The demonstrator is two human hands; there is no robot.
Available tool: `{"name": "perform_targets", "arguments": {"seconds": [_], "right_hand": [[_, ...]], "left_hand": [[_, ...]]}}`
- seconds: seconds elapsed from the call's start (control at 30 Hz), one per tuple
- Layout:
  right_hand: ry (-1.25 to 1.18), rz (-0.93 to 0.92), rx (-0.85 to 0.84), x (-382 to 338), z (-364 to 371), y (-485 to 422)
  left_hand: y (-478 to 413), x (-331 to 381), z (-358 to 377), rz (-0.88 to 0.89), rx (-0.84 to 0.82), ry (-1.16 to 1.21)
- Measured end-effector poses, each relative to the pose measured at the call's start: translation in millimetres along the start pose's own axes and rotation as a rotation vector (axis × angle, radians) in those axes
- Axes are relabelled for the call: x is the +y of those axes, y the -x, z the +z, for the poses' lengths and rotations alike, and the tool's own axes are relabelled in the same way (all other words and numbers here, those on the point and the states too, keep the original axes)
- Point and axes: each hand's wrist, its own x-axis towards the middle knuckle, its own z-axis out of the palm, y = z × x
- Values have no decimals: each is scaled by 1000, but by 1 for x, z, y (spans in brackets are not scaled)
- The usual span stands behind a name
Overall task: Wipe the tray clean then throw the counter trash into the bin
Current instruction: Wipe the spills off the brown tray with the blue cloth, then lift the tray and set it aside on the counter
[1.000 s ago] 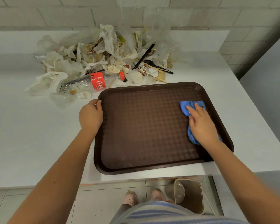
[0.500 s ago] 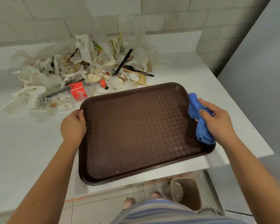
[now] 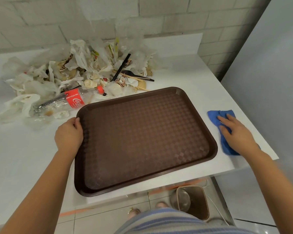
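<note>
My right hand [image 3: 235, 132] flat, fingers spread, pressing cloth [image 3: 224, 130] on table [image 3: 184, 76] beside tray [image 3: 142, 141]. My left hand [image 3: 68, 135] curled, gripping tray's left rim.

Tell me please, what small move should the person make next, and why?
Probably lift the right hand off the blue cloth and reach for the trash pile. The cloth lies on the counter beside the brown tray, whose surface looks clean; the pile lies behind it, and the bin stands on the floor.
</note>
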Motion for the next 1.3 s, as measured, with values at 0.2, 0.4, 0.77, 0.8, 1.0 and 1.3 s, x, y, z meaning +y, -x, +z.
{"name": "perform_targets", "arguments": {"seconds": [0.2, 0.4, 0.77, 0.8, 1.0, 1.3], "right_hand": [[67, -94, 179, -16, 4, 2], [-62, -84, 102, -65, 8, -1], [-77, -36, 40, -71, 28, -16], [-94, -49, 52, -71, 25, -16], [-180, -118, 73, -99, -2, -28], [-155, -214, 35, -205, 2, -30]], "left_hand": [[-2, 0, 0, -11, -33, -38], [7, 8, -13, -37, -142, -95], [82, 1, -22, -152, -14, -43], [81, 2, -25, -149, 15, -28], [69, 5, -61, -129, 150, 10], [22, -58, -121, -132, 193, 29]]}}
